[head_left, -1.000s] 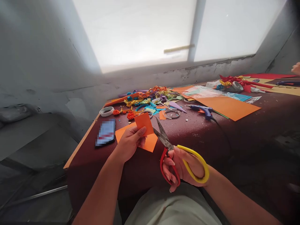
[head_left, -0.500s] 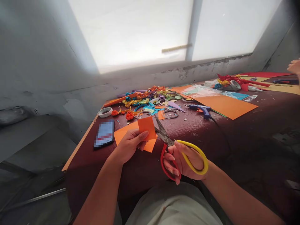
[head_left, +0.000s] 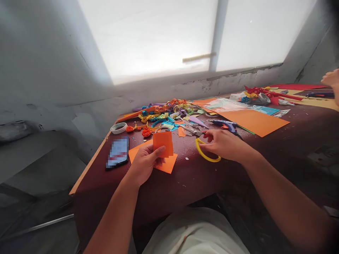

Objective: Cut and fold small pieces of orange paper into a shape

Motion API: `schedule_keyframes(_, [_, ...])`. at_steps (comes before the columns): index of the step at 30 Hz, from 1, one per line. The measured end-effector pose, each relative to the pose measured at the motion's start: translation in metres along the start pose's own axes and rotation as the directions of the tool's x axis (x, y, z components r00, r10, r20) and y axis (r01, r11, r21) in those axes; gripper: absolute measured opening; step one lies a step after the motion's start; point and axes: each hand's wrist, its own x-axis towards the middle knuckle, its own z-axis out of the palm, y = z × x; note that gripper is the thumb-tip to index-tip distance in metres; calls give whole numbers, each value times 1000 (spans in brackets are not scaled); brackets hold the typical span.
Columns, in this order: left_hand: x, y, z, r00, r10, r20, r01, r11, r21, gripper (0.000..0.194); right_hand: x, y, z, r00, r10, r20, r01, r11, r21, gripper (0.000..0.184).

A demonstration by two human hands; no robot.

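Observation:
My left hand (head_left: 145, 164) pinches a small orange paper square (head_left: 163, 142) and holds it upright above a larger orange piece (head_left: 168, 165) that lies on the dark red table (head_left: 265, 155). My right hand (head_left: 225, 144) is stretched forward over the table, its fingers still curled in the handles of the scissors (head_left: 203, 154). The scissors lie low on the tabletop, yellow loop towards me, red handle under my fingers, blades pointing left towards the paper scraps.
A phone (head_left: 118, 152) and a tape roll (head_left: 119, 127) lie at the left edge. Coloured paper curls and flowers (head_left: 164, 113) are heaped at the back. A blue glue gun (head_left: 225, 124) and a big orange sheet (head_left: 255, 121) lie right. Another person's hand (head_left: 332, 79) shows far right.
My right hand has carried the scissors from near my lap forward and down onto the table. The left hand has kept the orange square almost still.

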Motion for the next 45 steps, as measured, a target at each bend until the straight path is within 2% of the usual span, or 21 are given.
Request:
schedule_keyframes(3, [2,-1,1,1000,7,-22,-7,1000,7,43,14,3,4,994,-106,17,107,994,-26,34])
schedule_keyframes(5, [3,0,3,1000,8,-20,-7,1000,27,44,16,1,10,988,-145,-62,142,989,-38,36])
schedule_keyframes(6, [3,1,3,1000,2,-10,-2,999,44,44,15,-2,14,973,-205,-105,205,979,-18,41])
schedule_keyframes(8, [3,7,5,999,-28,40,23,995,102,43,12,-9,22,902,-398,-167,417,903,100,49])
schedule_keyframes(11, [6,19,3,984,-109,145,71,968,241,41,10,-20,34,714,-660,-234,698,641,320,32])
schedule_keyframes(12, [9,24,1,978,-130,165,78,954,290,39,11,-23,38,677,-690,-255,730,586,351,27])
schedule_keyframes(14, [17,33,-5,978,-138,159,69,923,378,36,13,-24,44,655,-685,-320,753,557,350,24])
schedule_keyframes(17, [26,40,-12,998,-49,48,21,884,466,29,10,-22,51,686,-565,-457,717,630,298,22])
schedule_keyframes(19, [21,39,-11,994,100,-53,-58,853,519,18,1,-24,53,694,-455,-558,672,687,276,20])
schedule_keyframes(20, [14,37,-8,976,194,-95,-111,829,548,19,-6,-26,53,690,-401,-602,651,707,275,20])
schedule_keyframes(22, [-7,28,3,878,470,-93,-288,673,681,38,-22,-35,54,675,-312,-668,623,727,290,23])
schedule_keyframes(23, [-20,22,9,856,514,-54,-342,642,686,49,-30,-41,54,668,-290,-685,621,725,298,24])
schedule_keyframes(24, [-32,16,15,849,529,-14,-391,645,656,49,-39,-47,54,663,-284,-693,625,720,303,25])
schedule_keyframes(25, [-44,10,20,822,570,22,-461,642,613,40,-46,-53,55,660,-289,-694,637,704,314,27])
schedule_keyframes(27, [-62,0,28,785,619,-22,-514,672,534,22,-58,-62,56,692,-278,-667,648,647,402,28])
schedule_keyframes(29, [-74,-5,33,787,603,-130,-493,742,453,14,-66,-67,59,790,-224,-571,589,537,604,25])
schedule_keyframes(31, [-81,-6,38,819,526,-231,-433,829,353,11,-69,-70,63,899,-156,-410,438,363,822,17])
schedule_keyframes(34, [-87,-7,45,861,399,-316,-358,916,182,9,-71,-74,69,980,-77,-183,191,110,975,9])
schedule_keyframes(36, [-89,-10,49,877,324,-356,-321,945,70,10,-72,-80,74,996,0,-91,91,29,995,12])
schedule_keyframes(40, [-91,-19,53,885,189,-427,-246,966,-84,17,-75,-91,82,986,161,-42,42,2,999,18])
schedule_keyframes(45, [-89,-24,57,868,110,-485,-207,967,-151,29,-75,-94,87,978,210,4,11,-71,997,24])
